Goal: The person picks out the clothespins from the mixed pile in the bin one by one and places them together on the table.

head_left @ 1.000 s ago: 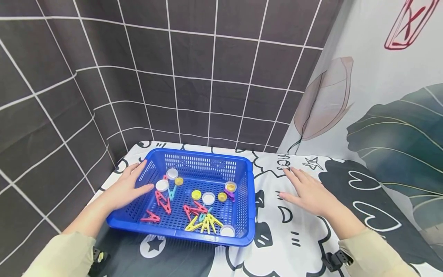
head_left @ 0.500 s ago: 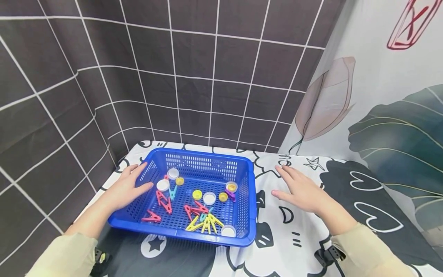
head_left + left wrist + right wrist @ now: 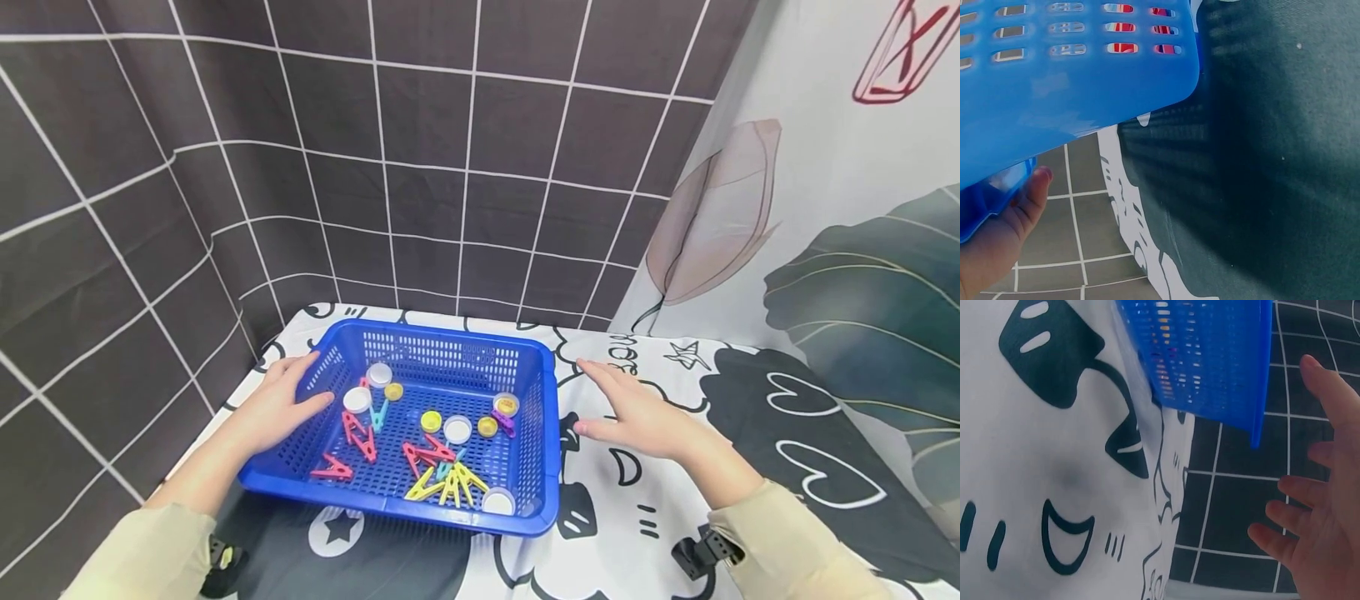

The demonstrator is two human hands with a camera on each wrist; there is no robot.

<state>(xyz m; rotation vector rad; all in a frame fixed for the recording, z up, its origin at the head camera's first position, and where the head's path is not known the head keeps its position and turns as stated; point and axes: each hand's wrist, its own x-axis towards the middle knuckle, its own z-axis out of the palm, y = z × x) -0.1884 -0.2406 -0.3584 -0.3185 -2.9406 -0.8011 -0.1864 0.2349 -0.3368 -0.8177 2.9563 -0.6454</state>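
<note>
A blue plastic basket (image 3: 551, 467) with slotted walls stands on the table. Inside lie several white round caps (image 3: 457, 430) and yellow caps (image 3: 431, 421). Among them are red clothespins (image 3: 332, 469), yellow clothespins (image 3: 455, 483), teal clothespins (image 3: 379, 414) and a purple clothespin (image 3: 504, 423). My left hand (image 3: 277, 406) lies at the basket's left rim, fingers extended and thumb spread over the inside. In the left wrist view, part of that hand (image 3: 997, 244) shows beside the rim, the rest hidden by the basket. My right hand (image 3: 637, 414), fingers extended, is apart from the basket's right side.
A cloth (image 3: 622, 517) with black-and-white cartoon drawings covers the table. Dark grid-patterned fabric (image 3: 420, 200) hangs behind and on the left. A white curtain with leaf prints (image 3: 712, 217) hangs at the right.
My right hand has moved left, closer to the basket's right rim. My left hand stays at the left rim. The basket and its contents have not moved on the table.
</note>
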